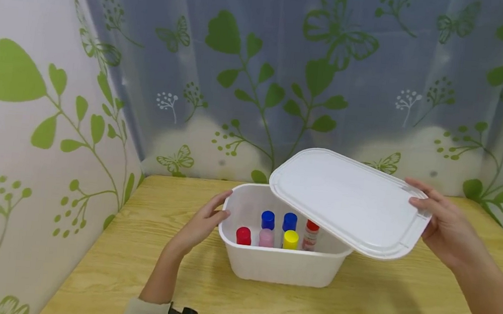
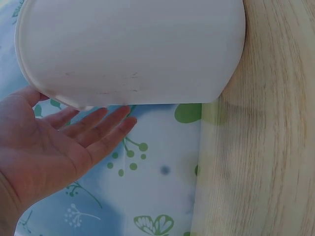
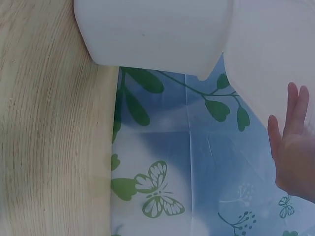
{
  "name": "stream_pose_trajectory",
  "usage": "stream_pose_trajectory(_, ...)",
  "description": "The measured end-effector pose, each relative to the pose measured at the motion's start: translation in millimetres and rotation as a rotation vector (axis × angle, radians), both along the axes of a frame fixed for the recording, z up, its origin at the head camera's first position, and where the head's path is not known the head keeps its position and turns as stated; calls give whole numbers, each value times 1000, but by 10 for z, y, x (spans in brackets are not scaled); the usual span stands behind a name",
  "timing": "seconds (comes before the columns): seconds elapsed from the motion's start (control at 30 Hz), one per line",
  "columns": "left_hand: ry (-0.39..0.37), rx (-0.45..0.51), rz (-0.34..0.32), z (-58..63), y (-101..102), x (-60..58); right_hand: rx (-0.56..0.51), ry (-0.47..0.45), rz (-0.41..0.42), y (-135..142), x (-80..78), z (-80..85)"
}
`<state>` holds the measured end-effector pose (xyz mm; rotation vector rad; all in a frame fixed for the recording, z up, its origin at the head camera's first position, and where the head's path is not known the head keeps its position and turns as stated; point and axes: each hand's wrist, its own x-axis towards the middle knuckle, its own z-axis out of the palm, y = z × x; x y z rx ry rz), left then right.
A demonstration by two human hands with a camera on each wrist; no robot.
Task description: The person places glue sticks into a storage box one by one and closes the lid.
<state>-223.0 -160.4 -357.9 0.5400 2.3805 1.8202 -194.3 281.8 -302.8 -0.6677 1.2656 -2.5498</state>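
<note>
A white plastic box (image 1: 283, 269) stands on the table, and several small capped bottles are inside it. Their caps are blue (image 1: 267, 219), red (image 1: 244, 235), pink (image 1: 266, 237) and yellow (image 1: 290, 239); a clear bottle (image 1: 310, 238) has a red cap. My left hand (image 1: 194, 227) touches the box's left end, its fingers nearly straight along the wall in the left wrist view. My right hand (image 1: 449, 231) holds the white lid (image 1: 347, 201) by its right end, thumb on top. The lid is tilted above the box and covers its right part from sight.
The box rests on a light wooden table (image 1: 132, 262). Behind it hangs a curtain (image 1: 254, 127) printed with green leaves and butterflies, and a similar patterned sheet (image 1: 42, 157) lies along the left side.
</note>
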Motion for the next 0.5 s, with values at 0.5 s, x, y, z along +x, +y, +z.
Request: stream_pose_trajectory(0.5,260,6,182,287,97,-212,190,-19,11,-131,-120,105)
